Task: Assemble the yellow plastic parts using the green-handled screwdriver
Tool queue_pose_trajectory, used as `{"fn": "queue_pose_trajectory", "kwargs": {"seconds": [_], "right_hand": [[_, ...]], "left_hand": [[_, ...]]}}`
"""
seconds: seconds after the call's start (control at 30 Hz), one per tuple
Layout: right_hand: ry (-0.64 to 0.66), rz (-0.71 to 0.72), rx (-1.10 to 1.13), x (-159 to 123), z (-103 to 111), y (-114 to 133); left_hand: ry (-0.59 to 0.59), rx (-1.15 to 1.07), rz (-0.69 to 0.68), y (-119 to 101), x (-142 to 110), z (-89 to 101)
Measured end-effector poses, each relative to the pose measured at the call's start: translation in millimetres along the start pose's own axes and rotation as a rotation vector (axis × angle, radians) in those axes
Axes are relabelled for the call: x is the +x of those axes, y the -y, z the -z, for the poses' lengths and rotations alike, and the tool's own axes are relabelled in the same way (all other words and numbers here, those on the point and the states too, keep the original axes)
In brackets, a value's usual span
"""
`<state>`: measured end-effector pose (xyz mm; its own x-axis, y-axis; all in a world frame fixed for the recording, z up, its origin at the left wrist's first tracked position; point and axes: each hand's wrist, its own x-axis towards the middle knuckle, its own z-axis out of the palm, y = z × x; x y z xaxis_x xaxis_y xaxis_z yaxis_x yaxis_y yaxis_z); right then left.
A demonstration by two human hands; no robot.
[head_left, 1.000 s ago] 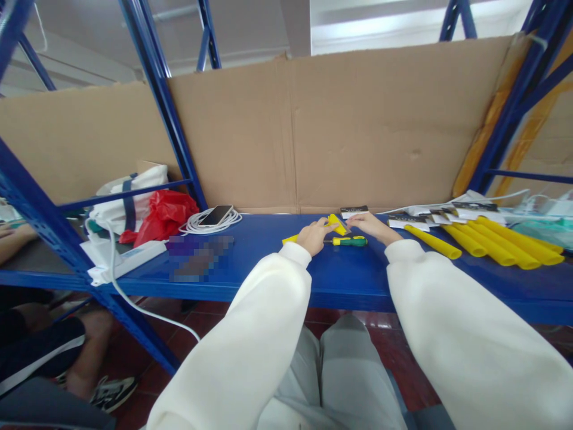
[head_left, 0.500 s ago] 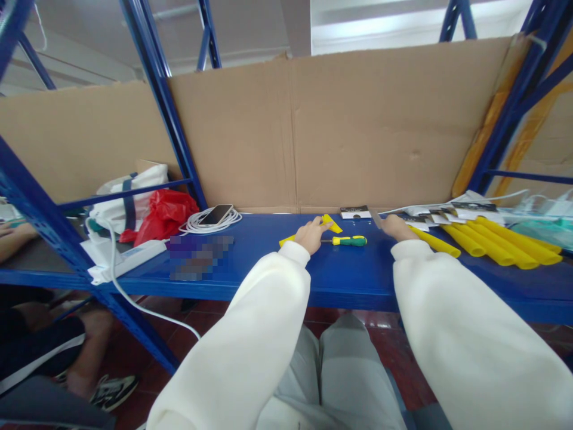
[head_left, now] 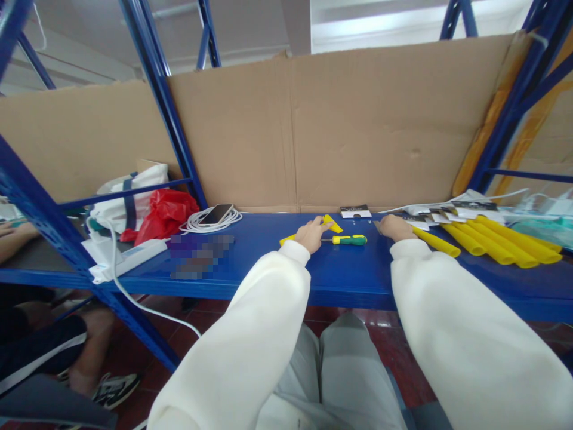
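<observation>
As the left hand (head_left: 310, 234) closes around a yellow tool (head_left: 332, 224) on a blue workbench (head_left: 268, 272), the right hand (head_left: 396, 228) is bent low over the surface well apart from it, beside the nearest of several yellow handles (head_left: 441, 244). The tool's flared end shows past the left fingertips, and a strip of yellow emerges on the other side of the fist. A thin edge shows at the right fingertips, possibly a flat part, but the view is too small and blurred to tell whether those fingers are pinched on it or merely touching. A screwdriver (head_left: 350, 240) with a green and yellow grip lies just in front of the tool, its shaft pointing toward the left hand. A black-and-white card (head_left: 356, 212) rests behind, with tiny pieces near its front edge. The step in hand looks like handling loose parts, one hand steadying and the other at a small piece; any move from here would call for a firm left hold and a careful right fingertip grip.
</observation>
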<state>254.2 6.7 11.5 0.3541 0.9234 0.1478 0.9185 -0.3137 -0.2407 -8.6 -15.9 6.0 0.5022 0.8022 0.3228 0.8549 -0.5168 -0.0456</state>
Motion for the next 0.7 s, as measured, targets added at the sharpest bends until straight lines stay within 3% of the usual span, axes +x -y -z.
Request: {"fn": "queue_pose_trajectory", "kwargs": {"seconds": [0.27,0.43,0.6,0.7], "right_hand": [[0.099,0.010,-0.046,-3.0,-0.4,5.0],[0.060,0.024,-0.032,-7.0,0.2,6.6],[-0.157,0.366,0.104,-5.3,-4.1,16.9],[-0.216,0.593,0.188,-5.9,-9.5,29.9]], "left_hand": [[0.017,-0.003,-0.052,-0.1,1.7,-1.5],[0.006,-0.018,-0.074,0.7,3.1,-3.8],[-0.017,-0.049,-0.115,0.9,4.1,-5.6],[-0.038,-0.097,-0.151,-0.9,4.2,-4.5]]}}
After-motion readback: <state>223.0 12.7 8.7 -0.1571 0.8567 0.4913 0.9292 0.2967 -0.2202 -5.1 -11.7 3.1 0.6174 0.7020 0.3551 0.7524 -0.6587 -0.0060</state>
